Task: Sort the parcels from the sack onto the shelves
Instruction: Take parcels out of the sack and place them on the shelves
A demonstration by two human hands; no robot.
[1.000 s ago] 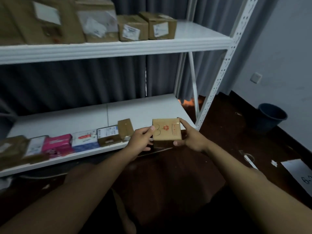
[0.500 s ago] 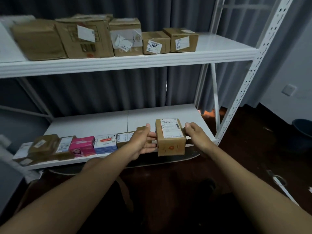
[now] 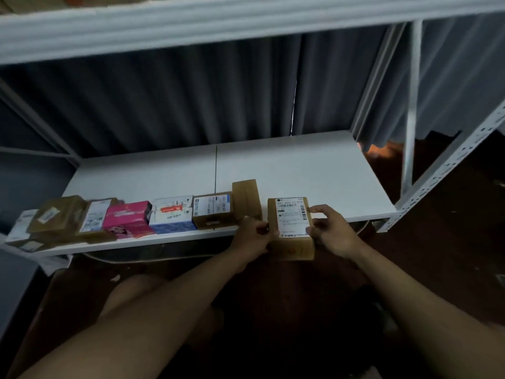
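A small brown cardboard parcel (image 3: 291,228) with a white shipping label on top sits between my two hands at the front edge of the lower white shelf (image 3: 314,170). My left hand (image 3: 252,237) grips its left side and my right hand (image 3: 329,232) grips its right side, fingers curled over the label's edge. The parcel's front half overhangs the shelf edge. To its left stands an upright brown box (image 3: 247,199), the end of a row of parcels.
Along the shelf front lie a labelled brown box (image 3: 213,212), a white and blue box (image 3: 172,217), a pink box (image 3: 128,220) and brown parcels (image 3: 60,214) at far left. The upper shelf (image 3: 218,26) runs overhead. A white perforated post (image 3: 448,170) stands right. Dark floor below.
The view has dropped and moved closer to the lower shelf. Both hands have carried the parcel forward and down to the shelf's front edge, beside the upright brown box.
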